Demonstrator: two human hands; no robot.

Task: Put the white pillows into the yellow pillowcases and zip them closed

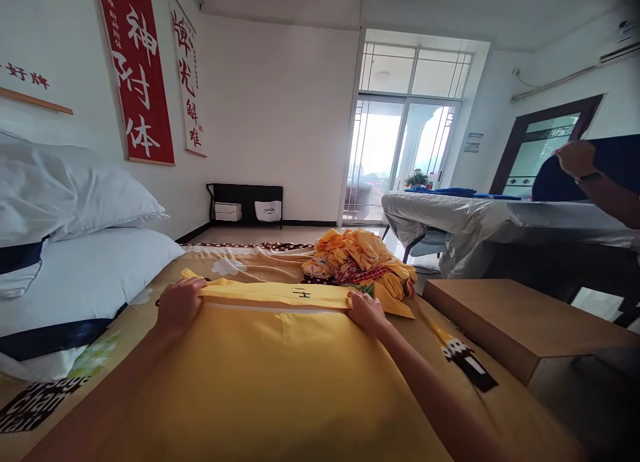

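At the left edge of the bed [265, 254], two white pillows with dark bands are stacked, an upper pillow [80, 185] on a lower pillow [125, 262]. Just right of them, the left hand [181, 303] is seen with its fingers closed on the far left corner of a yellow cloth [280, 362]. The cloth is drawn wide across the middle of the bed, and the near edge of the bed is covered from view by it. A band marked with small dark strokes is shown along its far edge, with a pale strip just below. Beyond, against the wall, a black rack [245, 201] is set on the floor. Near the far right corner of the bed, a crumpled heap of printed yellow fabric [357, 259] is piled; the space directly beyond the right hand [369, 312] is blocked by it. The cloth's far edge is gripped at its right part by that hand's fingers. Alongside the right edge of the bed, a cardboard box [510, 312] is placed. Behind it, blue cloths [443, 192] are laid on a plastic-covered table [475, 212], where a dark blue cloth [617, 165] is held up by a co-worker's hand [575, 161].
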